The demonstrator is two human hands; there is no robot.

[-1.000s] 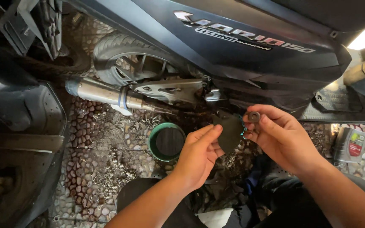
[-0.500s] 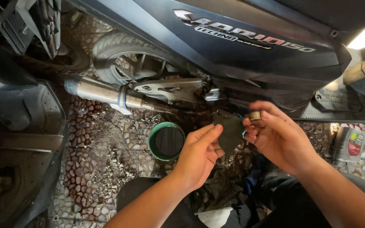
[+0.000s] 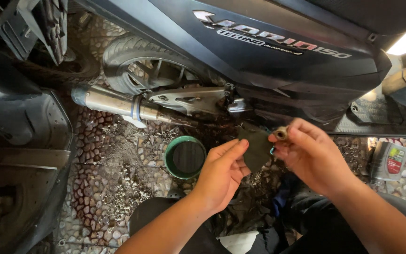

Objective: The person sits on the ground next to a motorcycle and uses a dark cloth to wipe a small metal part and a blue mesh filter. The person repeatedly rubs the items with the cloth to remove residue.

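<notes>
Dark blue scooter body [image 3: 278,51] spans the top, chrome exhaust pipe [image 3: 113,102] running left. Round green-rimmed drain pan [image 3: 185,157] on the pebble floor, left of both hands. Left hand [image 3: 222,171] pinches a dark oily rag [image 3: 256,148]; right hand [image 3: 313,157] grips a small brass-coloured cylindrical part [image 3: 281,133] at its fingertips, just right of the rag, nearly touching.

The bowl [image 3: 185,157] sits on the ground before the exhaust pipe [image 3: 113,102], left of both hands, beneath the scooter [image 3: 269,61].
</notes>
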